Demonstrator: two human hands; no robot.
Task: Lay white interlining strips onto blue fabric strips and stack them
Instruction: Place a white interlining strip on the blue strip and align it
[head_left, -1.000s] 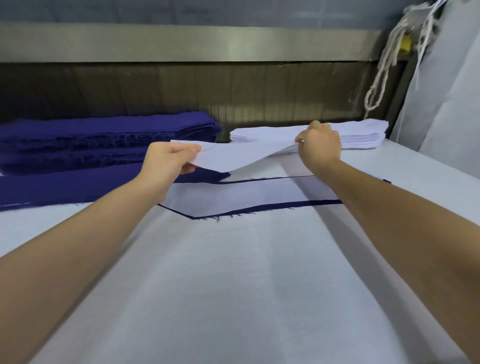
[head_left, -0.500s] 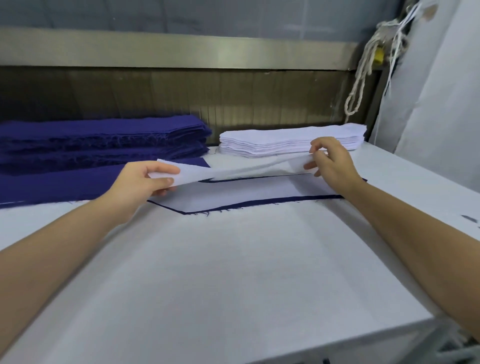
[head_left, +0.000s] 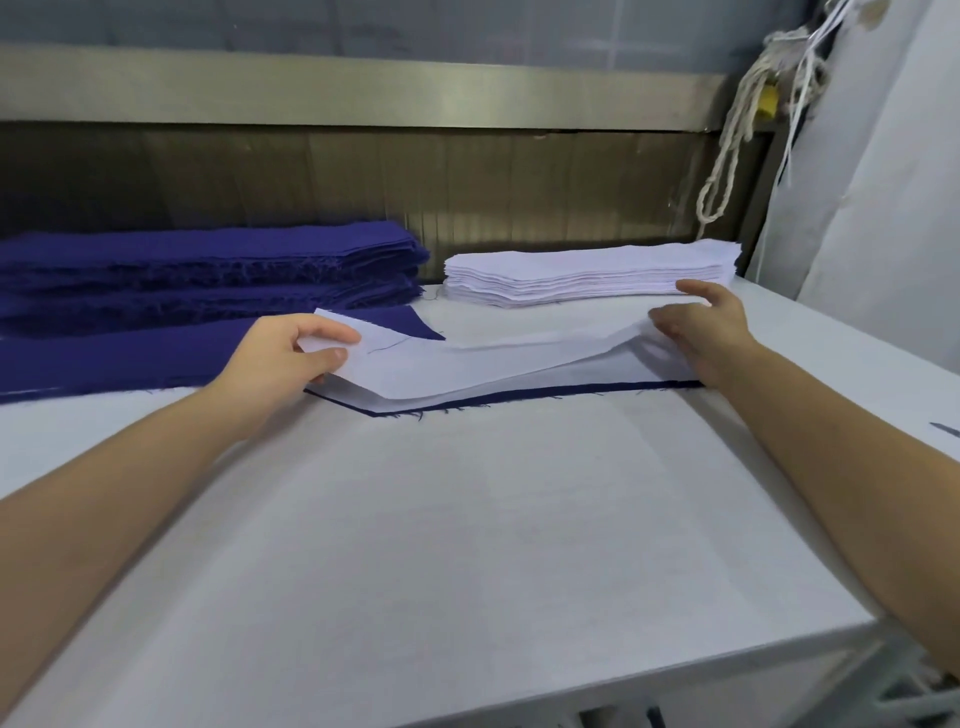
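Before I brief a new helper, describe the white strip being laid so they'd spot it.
On the white table, before the white stack, lies a blue strip. The white strip sags above it, alone lifted, between left hand and right hand.

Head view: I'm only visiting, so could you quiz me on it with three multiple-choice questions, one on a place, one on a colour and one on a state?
1. Where does the white stack lie relative to the blue stack?
A. to its right
B. on top of it
C. under it

2. What colour peeks out under the held strip?
A. red
B. dark blue
C. green

3. How is the held strip?
A. flat and untouched
B. lifted, with an end in each hand
C. rolled up

Answers:
1 A: the stacks sit side by side at the back, with the white one on the right.
2 B: a dark blue strip shows along its near edge.
3 B: the left hand pinches one end, the right hand holds the other, and the middle sags.
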